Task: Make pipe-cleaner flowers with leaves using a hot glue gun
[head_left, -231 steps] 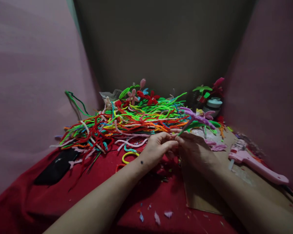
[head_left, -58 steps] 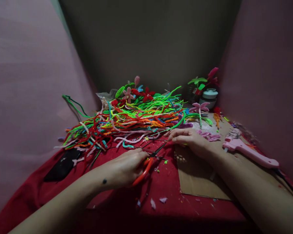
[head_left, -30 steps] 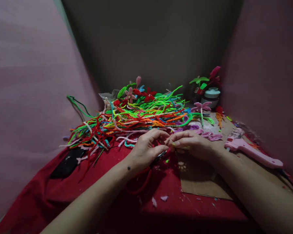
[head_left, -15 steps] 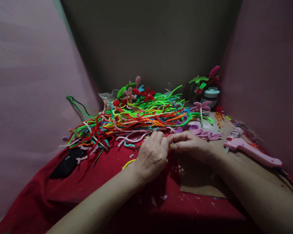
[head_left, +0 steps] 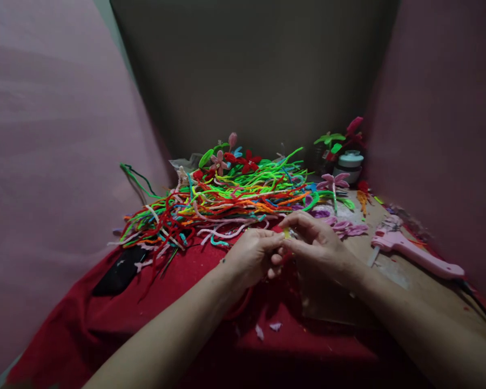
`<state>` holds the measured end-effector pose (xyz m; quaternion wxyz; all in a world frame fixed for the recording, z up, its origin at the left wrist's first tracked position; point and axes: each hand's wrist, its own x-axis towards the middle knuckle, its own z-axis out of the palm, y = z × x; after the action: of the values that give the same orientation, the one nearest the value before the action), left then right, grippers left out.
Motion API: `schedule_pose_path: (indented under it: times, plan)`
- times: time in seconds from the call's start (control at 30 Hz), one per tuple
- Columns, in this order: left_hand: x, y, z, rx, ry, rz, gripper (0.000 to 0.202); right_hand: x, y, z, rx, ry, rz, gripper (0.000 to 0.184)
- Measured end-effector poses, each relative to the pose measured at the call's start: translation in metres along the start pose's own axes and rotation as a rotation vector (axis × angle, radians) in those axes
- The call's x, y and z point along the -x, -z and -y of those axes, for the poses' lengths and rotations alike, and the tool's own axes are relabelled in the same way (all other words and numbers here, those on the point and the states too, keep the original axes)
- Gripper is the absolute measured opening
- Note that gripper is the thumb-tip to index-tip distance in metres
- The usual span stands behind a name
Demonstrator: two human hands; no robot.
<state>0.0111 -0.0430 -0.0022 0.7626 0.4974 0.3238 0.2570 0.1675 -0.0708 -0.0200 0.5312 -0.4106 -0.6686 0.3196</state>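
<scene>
My left hand (head_left: 256,254) is closed, its thumb and fingers pinched together in front of the pile. Between its fingertips and those of my right hand (head_left: 318,240) shows a short bit of yellow pipe cleaner (head_left: 287,233); my fingers cover the rest. The thumb and forefinger of my right hand are bent around that bit from the other side. Just beyond both hands spreads a heap of coloured pipe cleaners (head_left: 243,197), mostly green, red, orange and pink. Purple looped petals (head_left: 350,229) lie beyond my right wrist.
A pink glue gun (head_left: 419,251) rests on a cardboard sheet (head_left: 405,294) at the right. On the red cloth (head_left: 117,329) lies a black phone (head_left: 119,273). Finished pipe-cleaner flowers (head_left: 249,161) and a lidded jar (head_left: 350,162) stand at the back. Pink walls flank both sides.
My left hand has turned, so its thumb side and curled fingers now show. The yellow bit has become visible between my fingertips, and the yellow curve beside my left wrist no longer shows.
</scene>
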Motion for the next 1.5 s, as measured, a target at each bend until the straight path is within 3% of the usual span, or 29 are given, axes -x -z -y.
schedule_pose_path:
  times: [0.1, 0.17, 0.23, 0.3, 0.37, 0.47, 0.5, 0.57, 0.63, 0.7, 0.8, 0.93, 1.0, 1.07, 1.17, 1.23, 1.37, 1.5]
  plan:
    - [-0.004, 0.002, 0.007, 0.275, 0.144, 0.171, 0.009, 0.008, 0.002, 0.004, 0.095, 0.097, -0.061, 0.012]
    - [-0.006, 0.004, 0.009, 0.306, 0.244, 0.226, 0.009, 0.013, 0.005, 0.006, 0.121, 0.129, -0.069, 0.013]
    - [-0.006, 0.006, 0.008, 0.252, 0.302, 0.208, 0.013, 0.016, 0.009, 0.008, 0.135, 0.138, -0.049, 0.012]
    - [-0.004, 0.009, 0.003, 0.138, 0.281, 0.093, 0.018, 0.016, 0.013, 0.008, 0.154, 0.151, -0.044, 0.011]
    - [-0.002, 0.013, -0.007, -0.048, 0.127, -0.126, 0.020, 0.016, 0.016, 0.006, 0.207, 0.141, -0.013, 0.011]
    - [0.000, 0.018, -0.027, -0.458, -0.290, -0.504, 0.017, 0.016, 0.018, -0.002, 0.419, 0.075, 0.139, 0.009]
    - [0.000, 0.017, -0.033, -0.605, -0.425, -0.564, 0.017, 0.016, 0.018, -0.004, 0.516, 0.061, 0.195, 0.007]
    - [-0.001, 0.012, -0.043, -0.929, -0.649, -0.581, 0.020, 0.017, 0.017, -0.008, 0.697, 0.060, 0.274, 0.004]
    - [-0.004, 0.001, -0.045, -1.315, -0.749, -0.529, 0.023, 0.018, 0.016, -0.008, 0.792, 0.076, 0.315, 0.012]
    - [-0.008, -0.009, -0.042, -1.647, -0.739, -0.502, 0.027, 0.018, 0.016, -0.006, 0.783, 0.089, 0.307, 0.017]
    - [-0.017, -0.015, -0.034, -1.893, -0.666, -0.478, 0.019, 0.016, 0.016, -0.002, 0.617, 0.076, 0.181, 0.023]
    - [-0.021, -0.007, -0.030, -1.754, -0.735, -0.632, 0.021, 0.009, 0.017, -0.002, 0.158, -0.190, 0.028, 0.019]
    - [-0.018, -0.002, -0.031, -1.513, -0.821, -0.694, 0.021, 0.005, 0.016, -0.002, -0.102, -0.359, -0.025, 0.018]
    - [-0.012, 0.000, -0.031, -1.179, -0.822, -0.704, 0.021, -0.001, 0.014, 0.000, -0.338, -0.434, -0.079, 0.024]
    - [-0.005, -0.001, -0.029, -0.714, -0.674, -0.627, 0.024, -0.011, 0.009, 0.007, -0.615, -0.377, -0.168, 0.028]
    - [-0.002, -0.003, -0.026, -0.537, -0.593, -0.573, 0.025, -0.018, 0.005, 0.012, -0.717, -0.318, -0.246, 0.022]
    - [0.002, -0.006, -0.020, -0.395, -0.471, -0.506, 0.020, -0.028, -0.003, 0.020, -0.758, -0.241, -0.343, 0.016]
    - [0.007, -0.006, -0.025, -0.469, -0.427, -0.433, 0.021, -0.031, -0.005, 0.022, -0.691, -0.189, -0.368, 0.014]
